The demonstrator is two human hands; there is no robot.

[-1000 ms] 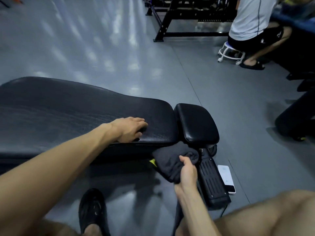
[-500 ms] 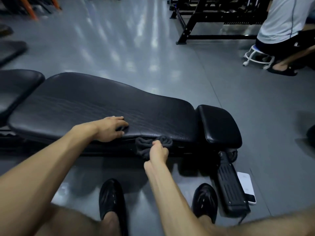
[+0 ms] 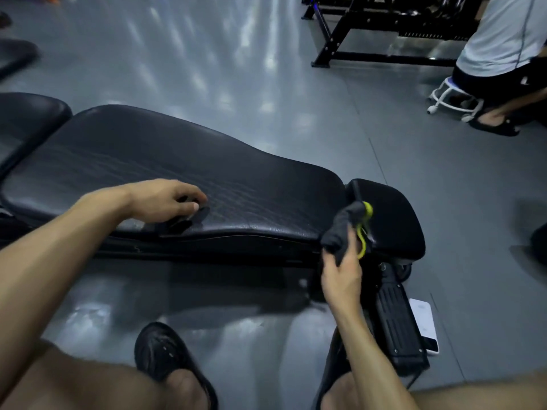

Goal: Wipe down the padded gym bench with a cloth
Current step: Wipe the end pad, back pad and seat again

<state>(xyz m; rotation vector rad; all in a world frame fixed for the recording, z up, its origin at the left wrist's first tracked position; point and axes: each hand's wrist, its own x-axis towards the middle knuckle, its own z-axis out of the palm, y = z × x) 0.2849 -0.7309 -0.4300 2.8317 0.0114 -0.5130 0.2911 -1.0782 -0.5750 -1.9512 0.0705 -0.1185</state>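
The long black padded bench (image 3: 183, 164) lies across the view, with a smaller black end pad (image 3: 393, 220) at its right. My left hand (image 3: 165, 199) rests on the long pad near its front edge, fingers bent and holding nothing. My right hand (image 3: 340, 273) is raised at the gap between the two pads and grips a dark grey cloth (image 3: 340, 229) with a yellow-green loop. The cloth's upper end touches the left edge of the end pad.
A black ridged footplate (image 3: 396, 324) of the bench frame juts toward me at lower right, a white phone (image 3: 424, 324) beside it on the grey floor. My black shoe (image 3: 165, 350) is in front. A person sits on a white stool (image 3: 450, 99) by a black rack (image 3: 370, 31).
My right hand has carried the cloth from the front edge of the long pad rightward and up to the end pad. My left hand stays on the long pad.
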